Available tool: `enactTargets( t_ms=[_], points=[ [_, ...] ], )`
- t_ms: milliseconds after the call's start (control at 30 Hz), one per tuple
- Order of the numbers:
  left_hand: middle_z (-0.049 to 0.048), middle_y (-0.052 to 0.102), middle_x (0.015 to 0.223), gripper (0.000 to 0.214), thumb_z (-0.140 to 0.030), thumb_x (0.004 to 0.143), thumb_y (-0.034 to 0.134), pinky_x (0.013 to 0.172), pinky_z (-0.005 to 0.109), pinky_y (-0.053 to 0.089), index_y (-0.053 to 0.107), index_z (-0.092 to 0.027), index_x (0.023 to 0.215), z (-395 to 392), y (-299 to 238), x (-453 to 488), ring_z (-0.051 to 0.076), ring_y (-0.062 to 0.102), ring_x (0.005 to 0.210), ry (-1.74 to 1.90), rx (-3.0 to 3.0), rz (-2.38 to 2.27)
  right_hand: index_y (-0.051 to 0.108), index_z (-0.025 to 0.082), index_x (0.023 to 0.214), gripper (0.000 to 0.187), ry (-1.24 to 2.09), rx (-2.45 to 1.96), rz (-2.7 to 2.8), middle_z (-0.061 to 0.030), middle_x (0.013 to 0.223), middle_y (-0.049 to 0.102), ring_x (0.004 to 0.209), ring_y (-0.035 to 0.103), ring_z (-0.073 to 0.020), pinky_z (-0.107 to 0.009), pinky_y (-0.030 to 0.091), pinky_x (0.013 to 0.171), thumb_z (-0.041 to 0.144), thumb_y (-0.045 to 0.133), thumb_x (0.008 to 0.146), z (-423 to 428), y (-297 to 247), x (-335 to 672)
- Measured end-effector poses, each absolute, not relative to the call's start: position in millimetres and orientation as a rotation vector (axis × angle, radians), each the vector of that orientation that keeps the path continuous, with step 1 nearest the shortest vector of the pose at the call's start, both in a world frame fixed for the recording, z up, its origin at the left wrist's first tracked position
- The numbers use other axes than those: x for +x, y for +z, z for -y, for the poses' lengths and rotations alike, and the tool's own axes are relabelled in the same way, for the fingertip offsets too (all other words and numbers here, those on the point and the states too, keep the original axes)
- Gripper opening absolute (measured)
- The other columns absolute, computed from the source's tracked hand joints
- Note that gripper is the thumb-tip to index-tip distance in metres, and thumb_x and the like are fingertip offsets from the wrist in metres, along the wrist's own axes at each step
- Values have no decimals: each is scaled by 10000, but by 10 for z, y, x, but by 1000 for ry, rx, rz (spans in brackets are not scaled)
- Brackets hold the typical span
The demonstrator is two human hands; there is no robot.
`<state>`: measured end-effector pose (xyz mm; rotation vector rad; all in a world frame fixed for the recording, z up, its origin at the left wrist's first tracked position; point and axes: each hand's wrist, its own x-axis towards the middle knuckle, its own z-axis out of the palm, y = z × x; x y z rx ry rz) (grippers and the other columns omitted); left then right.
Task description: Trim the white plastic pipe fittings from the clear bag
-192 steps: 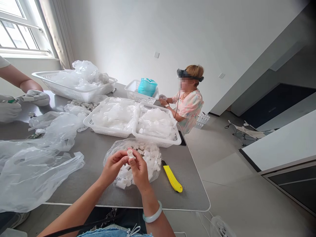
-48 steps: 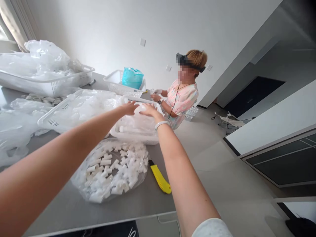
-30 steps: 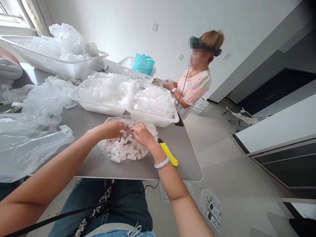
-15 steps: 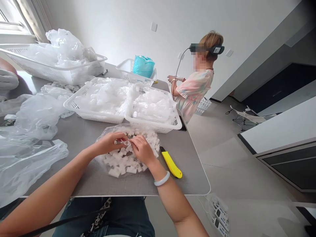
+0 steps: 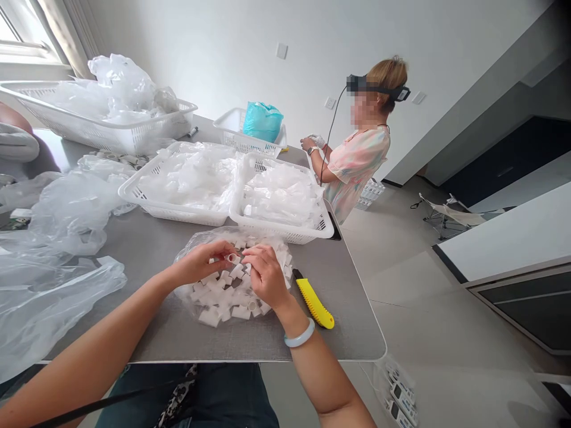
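My left hand [image 5: 210,261] is closed around a white plastic pipe fitting [image 5: 232,258], with its round opening facing up toward me. Just to the right, my right hand [image 5: 264,270] hovers with thumb and fingers parted, a small gap away from that fitting; I see nothing in it. Below both hands, a clear plastic bag [image 5: 190,244] lies spread on the table, with a heap of similar white pipe fittings [image 5: 223,295] on it. A yellow utility knife [image 5: 316,303] rests right of the heap, near my right wrist.
Two white baskets of clear plastic bags [image 5: 187,178] stand behind the heap. A larger basket [image 5: 129,134] is at back left, and another holds a blue bag [image 5: 263,121]. Loose plastic [image 5: 57,297] covers the table's left. A co-worker [image 5: 361,148] stands beyond the far right corner.
My right hand has drawn slightly away from the fitting, and its fingers have parted. The left hand keeps hold of the fitting. The co-worker's hands have shifted.
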<state>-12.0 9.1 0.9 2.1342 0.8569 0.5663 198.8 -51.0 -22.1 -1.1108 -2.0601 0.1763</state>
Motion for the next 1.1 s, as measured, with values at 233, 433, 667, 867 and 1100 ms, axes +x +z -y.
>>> enactTargets(
  t_ms=[233,433,667,867,1100],
  points=[
    [86,736,947,313,-397,941,482,703,281,513,671,-206,1101,-74,121,-138,218,664,792,515,2182,-729,715,281,920,331,70,-1065,2395,-27,1244,692,1357,450,-242,-459,413,1143,22,516,866,541,-209,1975],
    [109,735,965,333,-357,984,436,695,292,517,699,-196,1108,-17,8,-82,222,682,797,690,2359,-821,756,267,853,317,194,-1176,2294,-57,1201,699,1451,376,-265,-535,298,1221,33,542,862,572,-201,1792],
    [109,731,1140,341,-222,985,387,1000,413,493,689,-240,1141,-29,-149,-20,270,663,1092,838,2712,-895,761,233,957,314,1044,-1122,1717,-41,1184,727,1257,600,-214,-382,516,1035,166,458,908,586,-70,1754],
    [117,739,1099,332,-368,1001,418,847,355,563,698,-207,1077,-27,-70,-46,254,700,984,984,2462,-1077,698,218,1035,309,650,-1349,1451,-57,783,722,898,696,-218,-410,549,913,303,408,973,575,-3,2008],
    [111,736,1001,372,-494,968,512,670,277,546,712,-189,1038,6,-29,-9,228,703,859,1041,2324,-905,675,243,724,333,-83,-1115,2167,-38,1222,649,1314,439,-244,-428,403,1128,-13,476,801,568,-208,1971]
  ],
)
